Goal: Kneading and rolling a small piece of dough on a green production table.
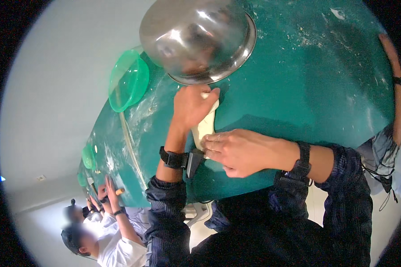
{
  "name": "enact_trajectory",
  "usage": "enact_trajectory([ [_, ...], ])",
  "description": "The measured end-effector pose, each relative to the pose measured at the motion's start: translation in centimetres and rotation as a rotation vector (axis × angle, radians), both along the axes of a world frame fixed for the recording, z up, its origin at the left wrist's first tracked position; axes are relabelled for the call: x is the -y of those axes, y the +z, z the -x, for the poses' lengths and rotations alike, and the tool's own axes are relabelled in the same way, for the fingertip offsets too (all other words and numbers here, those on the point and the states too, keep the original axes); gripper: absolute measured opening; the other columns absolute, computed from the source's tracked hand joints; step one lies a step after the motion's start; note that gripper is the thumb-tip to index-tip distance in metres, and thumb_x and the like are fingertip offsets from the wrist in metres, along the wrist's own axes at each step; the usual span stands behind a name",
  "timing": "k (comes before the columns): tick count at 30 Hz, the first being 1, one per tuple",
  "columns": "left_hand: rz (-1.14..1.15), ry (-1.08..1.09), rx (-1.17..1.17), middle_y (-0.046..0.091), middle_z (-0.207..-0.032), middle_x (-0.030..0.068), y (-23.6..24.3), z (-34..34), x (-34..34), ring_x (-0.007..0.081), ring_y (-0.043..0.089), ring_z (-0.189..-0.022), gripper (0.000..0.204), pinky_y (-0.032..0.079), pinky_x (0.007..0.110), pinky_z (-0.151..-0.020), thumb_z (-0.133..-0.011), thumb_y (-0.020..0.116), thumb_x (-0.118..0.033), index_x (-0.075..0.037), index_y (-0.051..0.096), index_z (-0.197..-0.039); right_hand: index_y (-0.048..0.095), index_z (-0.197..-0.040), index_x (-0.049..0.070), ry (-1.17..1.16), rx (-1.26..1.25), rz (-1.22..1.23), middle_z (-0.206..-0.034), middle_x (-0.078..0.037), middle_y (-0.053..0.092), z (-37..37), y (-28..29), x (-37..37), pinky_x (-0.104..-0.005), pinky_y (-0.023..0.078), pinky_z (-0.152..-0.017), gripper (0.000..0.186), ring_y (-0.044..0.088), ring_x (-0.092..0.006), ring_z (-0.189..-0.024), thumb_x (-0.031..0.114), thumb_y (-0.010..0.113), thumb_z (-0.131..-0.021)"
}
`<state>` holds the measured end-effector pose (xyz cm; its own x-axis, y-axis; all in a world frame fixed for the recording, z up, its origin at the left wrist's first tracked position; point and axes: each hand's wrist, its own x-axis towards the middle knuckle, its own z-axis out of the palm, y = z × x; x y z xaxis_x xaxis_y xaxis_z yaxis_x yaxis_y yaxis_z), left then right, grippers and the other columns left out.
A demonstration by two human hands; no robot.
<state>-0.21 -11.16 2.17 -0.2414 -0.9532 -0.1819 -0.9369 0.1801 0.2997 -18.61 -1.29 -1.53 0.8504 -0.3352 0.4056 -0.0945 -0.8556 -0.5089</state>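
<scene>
A pale, elongated piece of dough [206,127] lies on the green table [298,89], which is dusted with flour. My left hand [190,107] curls over the dough's far end, just below a steel bowl [198,40]. The fingers of my right hand [240,150] grip the dough's near end. Both wrists wear black bands, and both arms are in dark blue sleeves. The hands cover most of the dough, so only its middle shows.
A translucent green plastic bowl [129,80] sits at the table's left edge, with smaller green bowls [88,155] further along. Other people [107,231] work at the lower left. Another person's arm [398,98] reaches in at the right edge.
</scene>
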Motion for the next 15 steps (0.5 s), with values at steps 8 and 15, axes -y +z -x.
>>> enact_trajectory([
  [8, 0.126, -0.079, -0.722, 0.067, -0.149, 0.0154, -2.7, -6.0, -9.4, 0.0387, 0.053, -0.145, 0.037, 0.038, 0.049, -0.124, -0.099, 0.063, -0.019, -0.008, 0.074, -0.133, 0.07, -0.13, -0.005, -0.021, -0.007, 0.02, -0.13, -0.021, 0.073, 0.2, -0.4, -0.4, -0.0437, 0.057, -0.114, 0.054, 0.071, -0.0345, -0.126, 0.024, 0.079, -0.086],
  [15, 0.08, -0.09, -0.621, 0.047, -0.165, 0.0228, -0.5, -6.3, -17.6, 0.0437, 0.039, -0.154, 0.047, 0.028, 0.056, -0.129, -0.097, 0.064, -0.021, -0.011, 0.067, -0.143, 0.074, -0.091, 0.001, -0.051, 0.042, 0.053, -0.089, -0.018, 0.077, 0.0, -1.2, -1.0, -0.0488, 0.064, -0.081, 0.023, 0.078, -0.0365, -0.089, 0.021, 0.076, -0.08],
])
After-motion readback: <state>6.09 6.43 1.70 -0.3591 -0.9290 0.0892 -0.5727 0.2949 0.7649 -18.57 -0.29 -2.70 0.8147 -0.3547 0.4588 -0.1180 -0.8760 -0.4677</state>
